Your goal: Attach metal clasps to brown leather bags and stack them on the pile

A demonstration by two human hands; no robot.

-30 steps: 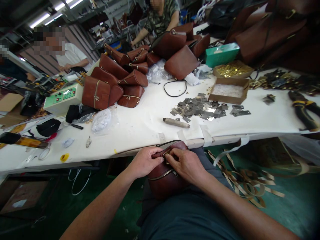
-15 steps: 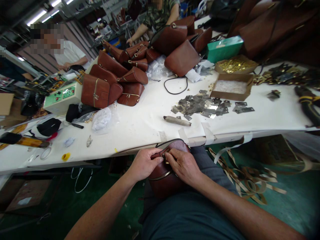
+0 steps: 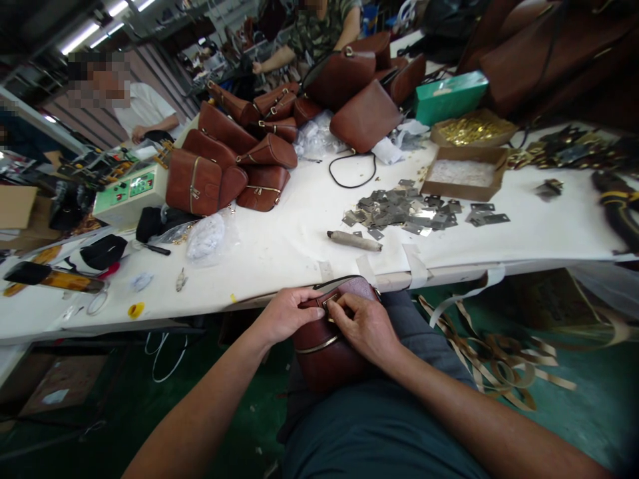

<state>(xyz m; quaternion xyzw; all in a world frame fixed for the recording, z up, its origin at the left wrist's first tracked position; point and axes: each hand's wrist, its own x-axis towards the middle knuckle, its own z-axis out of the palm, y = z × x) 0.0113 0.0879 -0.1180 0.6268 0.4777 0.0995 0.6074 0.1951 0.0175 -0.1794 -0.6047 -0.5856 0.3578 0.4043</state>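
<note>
A dark brown leather handbag [image 3: 319, 369] with a curved brass zipper [image 3: 320, 345] rests on my lap against the table edge. My left hand [image 3: 285, 314] grips the bag's upper left side, its thumb lying on the leather close to a small gold-coloured metal fitting [image 3: 329, 302]. My right hand [image 3: 365, 327] is closed over the bag's upper front, its thumb and fingertips pinched at that fitting. The fingertips partly cover the fitting, so its exact shape is hidden.
On the white table [image 3: 279, 246] lie a wrapped rod [image 3: 354, 241], flat metal plates [image 3: 399, 207], a carton of clear pieces [image 3: 462, 174] and a tray of gold hardware [image 3: 472, 132]. Finished-looking brown bags [image 3: 192, 181] are heaped behind. Two people sit beyond.
My right fingers have shifted slightly at the metal fitting, showing more of it. My left hand has shifted slightly up and left, still on the bag. The view has moved a little.
</note>
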